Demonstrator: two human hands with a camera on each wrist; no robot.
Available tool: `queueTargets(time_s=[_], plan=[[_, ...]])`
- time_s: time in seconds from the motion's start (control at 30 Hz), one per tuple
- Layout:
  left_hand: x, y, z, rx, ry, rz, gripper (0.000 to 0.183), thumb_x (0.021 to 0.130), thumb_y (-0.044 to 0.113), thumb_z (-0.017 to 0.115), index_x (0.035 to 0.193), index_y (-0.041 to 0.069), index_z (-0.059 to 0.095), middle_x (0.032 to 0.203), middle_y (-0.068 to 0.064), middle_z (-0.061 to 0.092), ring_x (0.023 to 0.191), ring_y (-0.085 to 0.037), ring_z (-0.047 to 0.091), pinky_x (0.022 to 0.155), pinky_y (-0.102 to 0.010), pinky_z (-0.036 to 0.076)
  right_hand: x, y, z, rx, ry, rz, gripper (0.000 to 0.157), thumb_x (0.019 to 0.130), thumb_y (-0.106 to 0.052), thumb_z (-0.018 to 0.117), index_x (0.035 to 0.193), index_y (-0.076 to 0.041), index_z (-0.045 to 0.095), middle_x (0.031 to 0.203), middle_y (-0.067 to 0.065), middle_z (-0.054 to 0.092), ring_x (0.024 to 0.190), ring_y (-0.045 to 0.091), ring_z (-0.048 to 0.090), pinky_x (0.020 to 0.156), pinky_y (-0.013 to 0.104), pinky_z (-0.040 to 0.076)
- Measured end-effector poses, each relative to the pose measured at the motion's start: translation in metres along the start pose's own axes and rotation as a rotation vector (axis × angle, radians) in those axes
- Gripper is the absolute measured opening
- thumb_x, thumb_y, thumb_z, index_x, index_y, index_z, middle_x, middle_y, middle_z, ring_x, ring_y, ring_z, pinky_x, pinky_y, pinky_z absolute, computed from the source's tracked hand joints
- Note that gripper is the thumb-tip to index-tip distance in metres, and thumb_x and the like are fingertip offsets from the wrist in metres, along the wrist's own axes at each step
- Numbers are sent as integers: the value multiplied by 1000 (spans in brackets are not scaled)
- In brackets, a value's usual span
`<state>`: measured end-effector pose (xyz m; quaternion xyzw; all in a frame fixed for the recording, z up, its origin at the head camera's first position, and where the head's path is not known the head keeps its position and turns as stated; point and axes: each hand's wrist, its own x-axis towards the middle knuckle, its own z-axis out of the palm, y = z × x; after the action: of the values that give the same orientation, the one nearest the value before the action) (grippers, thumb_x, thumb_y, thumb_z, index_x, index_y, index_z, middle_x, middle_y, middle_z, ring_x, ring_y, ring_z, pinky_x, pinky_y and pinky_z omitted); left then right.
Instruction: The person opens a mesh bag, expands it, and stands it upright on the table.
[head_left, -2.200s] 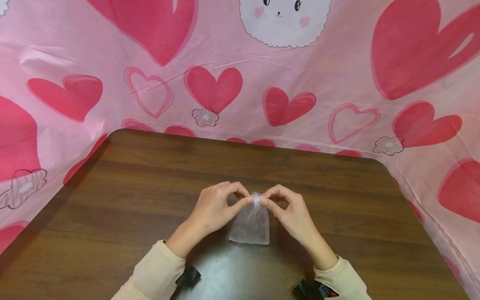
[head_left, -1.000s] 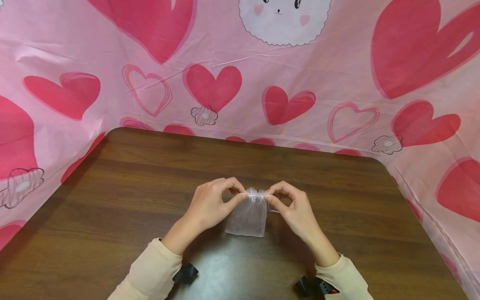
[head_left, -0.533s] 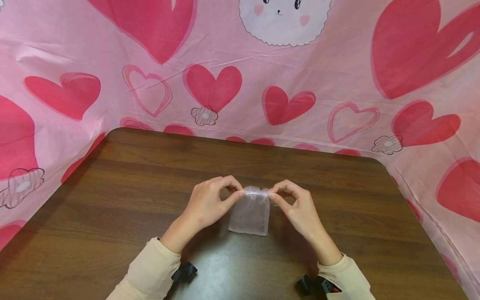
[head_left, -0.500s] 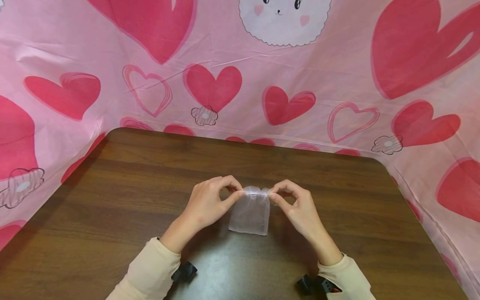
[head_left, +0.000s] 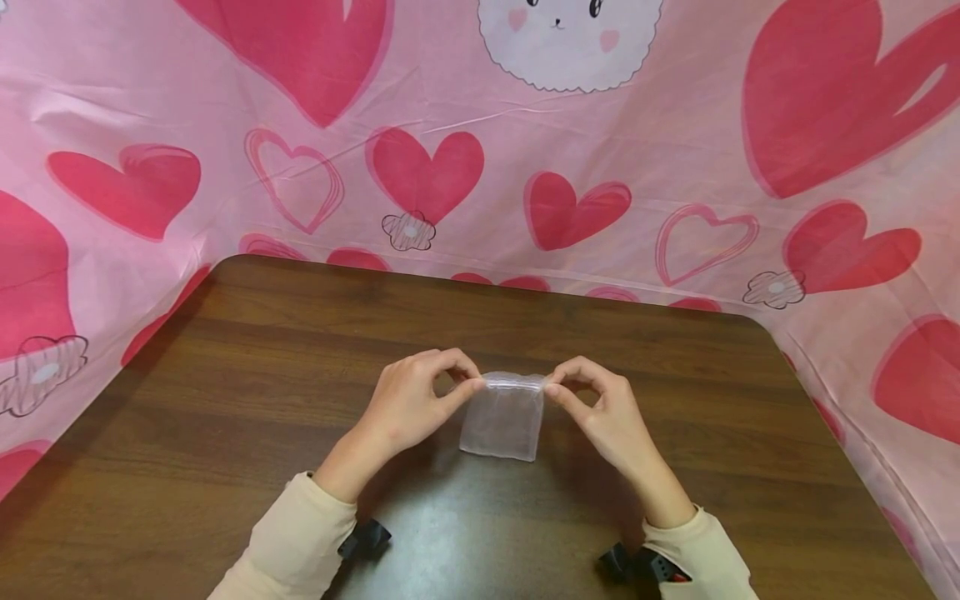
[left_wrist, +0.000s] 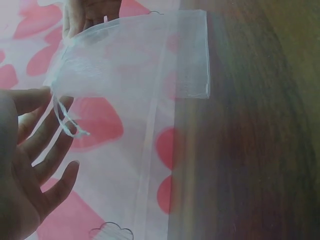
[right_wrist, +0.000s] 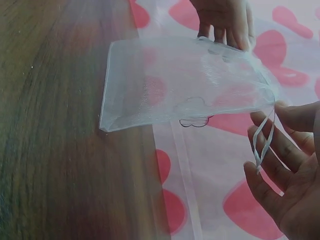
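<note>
A small sheer white organza drawstring bag hangs between both hands, its top edge stretched nearly flat. At the left end of its neck, my left hand pinches the fabric between thumb and forefinger. My right hand pinches the opposite end the same way. In the left wrist view, a looped white drawstring dangles beside the left fingers, which are spread below the pinch. Another drawstring loop hangs by the right fingers in the right wrist view. Through the see-through cloth no contents show.
A dark brown wooden table lies beneath the hands. Behind it and along both sides hangs a pink curtain printed with red hearts. Black wrist devices sit at the left sleeve and the right sleeve.
The hands have drawn apart, left hand to the left and right hand to the right. The bag's neck went from bunched to spread wide, and the bag rose slightly in view.
</note>
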<state>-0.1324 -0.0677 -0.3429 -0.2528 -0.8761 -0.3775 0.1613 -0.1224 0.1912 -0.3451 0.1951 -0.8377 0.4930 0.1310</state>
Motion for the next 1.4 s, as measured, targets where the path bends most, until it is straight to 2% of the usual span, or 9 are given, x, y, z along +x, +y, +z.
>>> queueTargets(time_s=[0.27,0.47,0.6,0.83,0.93,1.13,1.2,1.4], plan=[[1,-2,-2,7,-24,-14,6,89,34,75,88,32,69,81,21,64,57,-2,44,60,-30,40,1,-1,-3,-9,-19,-2,7,88,-7,75,88,-11,70,85,-4,69,81,11,64,77,24,48],[1,-4,-3,25,-45,-13,6,89,35,75,88,33,69,81,21,64,57,1,43,61,-30,40,0,-2,-5,-45,-37,-3,7,88,-9,75,88,-14,69,85,-6,69,82,10,63,74,29,48],[1,-5,-4,45,-54,-4,7,89,35,75,87,33,69,80,21,64,55,2,43,61,-30,41,0,-2,-6,-68,-59,-1,7,89,-11,74,89,-15,69,85,-7,68,82,10,63,70,28,48],[2,-8,-4,84,-62,34,7,88,34,76,87,33,69,79,21,64,66,-4,58,62,-30,43,1,-1,-8,-96,-102,3,9,88,-9,75,89,-17,69,85,-8,68,78,10,60,57,27,47],[2,-8,-4,99,-63,48,8,87,33,77,86,33,69,79,20,64,72,-7,63,62,-30,44,0,-2,-9,-113,-116,-2,10,88,-9,75,88,-17,69,84,-10,67,77,11,60,59,27,47],[2,-8,-6,145,-53,87,11,84,31,79,83,33,68,77,20,62,75,-3,62,62,-30,46,1,-3,-11,-163,-137,-38,7,88,-13,76,87,-15,70,83,-13,66,79,9,62,69,26,49],[2,-7,-8,170,-50,99,11,83,31,80,82,33,69,77,20,62,73,-2,61,61,-29,46,1,-3,-11,-186,-139,-62,8,87,-12,77,86,-16,70,83,-14,66,79,8,62,72,25,49],[3,-6,-10,237,-71,123,10,81,31,80,80,33,70,76,18,63,71,-7,60,60,-29,44,0,-3,-11,-244,-142,-148,19,84,-3,77,85,-20,68,81,-16,65,76,5,60,71,27,50]])
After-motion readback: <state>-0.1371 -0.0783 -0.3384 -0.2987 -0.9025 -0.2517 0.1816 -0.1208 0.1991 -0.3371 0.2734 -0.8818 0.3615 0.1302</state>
